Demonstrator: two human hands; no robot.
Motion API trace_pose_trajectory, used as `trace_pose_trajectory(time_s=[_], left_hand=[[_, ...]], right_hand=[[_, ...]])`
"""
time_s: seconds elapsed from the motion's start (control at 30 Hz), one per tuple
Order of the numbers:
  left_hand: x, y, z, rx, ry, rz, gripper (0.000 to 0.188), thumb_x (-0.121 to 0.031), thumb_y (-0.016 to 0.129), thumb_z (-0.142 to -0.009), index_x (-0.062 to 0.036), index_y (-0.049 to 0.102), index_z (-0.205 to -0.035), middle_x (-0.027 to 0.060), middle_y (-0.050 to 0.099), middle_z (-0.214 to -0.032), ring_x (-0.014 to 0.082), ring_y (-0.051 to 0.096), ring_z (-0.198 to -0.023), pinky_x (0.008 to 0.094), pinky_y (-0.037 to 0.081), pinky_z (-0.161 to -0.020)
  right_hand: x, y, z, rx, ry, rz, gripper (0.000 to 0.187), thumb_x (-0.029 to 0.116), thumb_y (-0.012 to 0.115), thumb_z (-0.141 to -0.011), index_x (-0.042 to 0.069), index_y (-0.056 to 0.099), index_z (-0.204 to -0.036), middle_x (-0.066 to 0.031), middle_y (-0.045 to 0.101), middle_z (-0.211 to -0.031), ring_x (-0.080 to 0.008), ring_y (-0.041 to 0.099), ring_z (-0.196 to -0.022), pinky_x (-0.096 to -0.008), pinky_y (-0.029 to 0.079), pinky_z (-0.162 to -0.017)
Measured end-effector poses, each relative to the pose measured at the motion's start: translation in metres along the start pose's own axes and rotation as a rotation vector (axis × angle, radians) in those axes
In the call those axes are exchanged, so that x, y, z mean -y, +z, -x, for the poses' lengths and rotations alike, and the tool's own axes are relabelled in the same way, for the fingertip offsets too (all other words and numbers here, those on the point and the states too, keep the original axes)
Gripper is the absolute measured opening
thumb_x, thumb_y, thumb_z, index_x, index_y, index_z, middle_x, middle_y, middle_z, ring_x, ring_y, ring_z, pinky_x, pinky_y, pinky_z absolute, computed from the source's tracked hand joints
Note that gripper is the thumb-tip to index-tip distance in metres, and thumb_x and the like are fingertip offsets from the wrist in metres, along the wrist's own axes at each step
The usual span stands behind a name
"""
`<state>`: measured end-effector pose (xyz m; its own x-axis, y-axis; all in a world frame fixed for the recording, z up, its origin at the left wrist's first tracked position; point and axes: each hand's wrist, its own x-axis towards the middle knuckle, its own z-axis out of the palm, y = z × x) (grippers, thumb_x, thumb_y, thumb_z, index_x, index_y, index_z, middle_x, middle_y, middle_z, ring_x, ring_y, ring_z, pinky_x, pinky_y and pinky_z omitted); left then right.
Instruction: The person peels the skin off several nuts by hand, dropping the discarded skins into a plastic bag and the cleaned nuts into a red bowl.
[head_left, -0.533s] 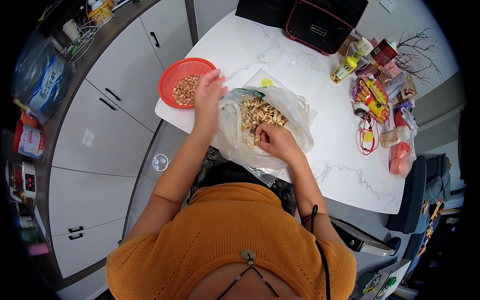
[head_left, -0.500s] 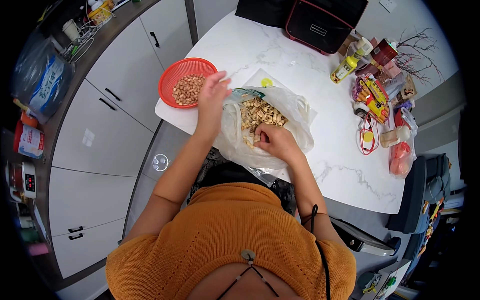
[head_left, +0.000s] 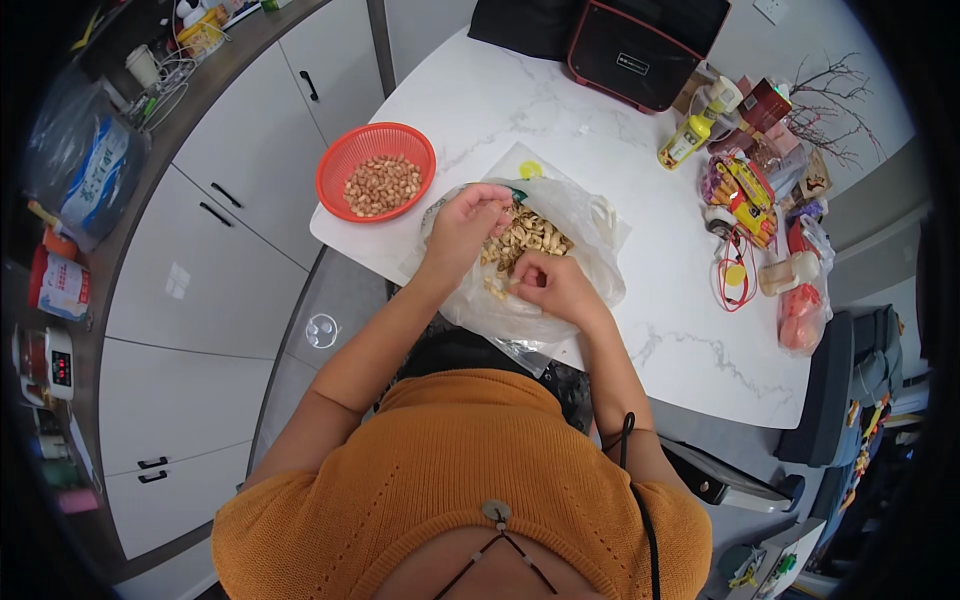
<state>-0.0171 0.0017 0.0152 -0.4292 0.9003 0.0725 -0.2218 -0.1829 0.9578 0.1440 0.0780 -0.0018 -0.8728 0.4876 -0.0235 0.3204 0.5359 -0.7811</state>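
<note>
A crumpled whitish plastic bag (head_left: 585, 205) lies open at the table's near edge, with peanut shells (head_left: 535, 235) heaped inside. Over the left part of this bag, my left hand (head_left: 466, 230) is closed with bent fingers; whatever they hold, if anything, is hidden. My right hand (head_left: 560, 288) rests low at the bag's near side, thumb and fingers pinched on a small pale peanut. To the left stands a red plastic basket (head_left: 328, 180) holding shelled peanuts (head_left: 382, 186), apart from both hands.
The white marbled table (head_left: 690, 350) carries a black and red appliance (head_left: 635, 55) at the back. On the right are a yellow bottle (head_left: 685, 142), snack packages (head_left: 742, 195), a red cord (head_left: 735, 280) and a bag of red fruit (head_left: 803, 320). White cabinets (head_left: 200, 270) line the left.
My left hand has moved right and nearer, from the basket's rim to above the bag, its spread fingers now bent in. The right hand stays nearly in place.
</note>
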Motion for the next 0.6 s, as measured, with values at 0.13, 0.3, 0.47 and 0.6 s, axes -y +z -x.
trace_pose_trajectory(time_s=[0.13, 0.3, 0.47, 0.6], left_hand=[[0.004, 0.000, 0.001, 0.055, -0.035, -0.060, 0.018, -0.006, 0.048, -0.085, -0.0005, 0.055, -0.100, 0.0022, 0.057, -0.087, 0.0062, 0.051, -0.069, 0.0182, 0.043, -0.063], [0.019, 0.002, 0.006, 0.118, 0.095, -0.210, 0.017, -0.002, 0.053, -0.082, 0.0004, 0.055, -0.099, 0.0006, 0.056, -0.083, 0.0041, 0.051, -0.071, 0.0161, 0.042, -0.064], [0.020, 0.010, 0.014, 0.140, 0.131, -0.269, 0.015, 0.001, 0.057, -0.079, 0.0011, 0.056, -0.095, 0.0013, 0.057, -0.082, 0.0042, 0.053, -0.071, 0.0169, 0.043, -0.064], [0.018, 0.013, 0.016, 0.108, 0.127, -0.327, 0.013, 0.000, 0.057, -0.079, 0.0012, 0.057, -0.092, 0.0016, 0.058, -0.080, 0.0047, 0.053, -0.070, 0.0173, 0.044, -0.063]], right_hand=[[-0.014, 0.003, -0.005, -0.130, 0.004, -0.725, 0.007, 0.005, 0.058, -0.078, 0.004, 0.052, -0.083, -0.0021, 0.058, -0.067, -0.0043, 0.048, -0.053, -0.0187, 0.038, -0.046], [-0.007, -0.005, -0.006, -0.281, 0.015, -0.905, 0.011, 0.002, 0.054, -0.081, 0.003, 0.050, -0.091, -0.0030, 0.058, -0.072, -0.0048, 0.046, -0.051, -0.0165, 0.036, -0.045], [-0.010, -0.001, -0.007, -0.348, -0.049, -0.915, 0.009, 0.003, 0.054, -0.082, 0.003, 0.050, -0.090, -0.0019, 0.056, -0.073, -0.0040, 0.045, -0.050, -0.0161, 0.035, -0.044], [-0.013, 0.003, -0.007, -0.355, -0.057, -0.883, 0.009, 0.003, 0.055, -0.082, 0.003, 0.050, -0.090, 0.0000, 0.055, -0.073, -0.0027, 0.045, -0.051, -0.0153, 0.034, -0.045]])
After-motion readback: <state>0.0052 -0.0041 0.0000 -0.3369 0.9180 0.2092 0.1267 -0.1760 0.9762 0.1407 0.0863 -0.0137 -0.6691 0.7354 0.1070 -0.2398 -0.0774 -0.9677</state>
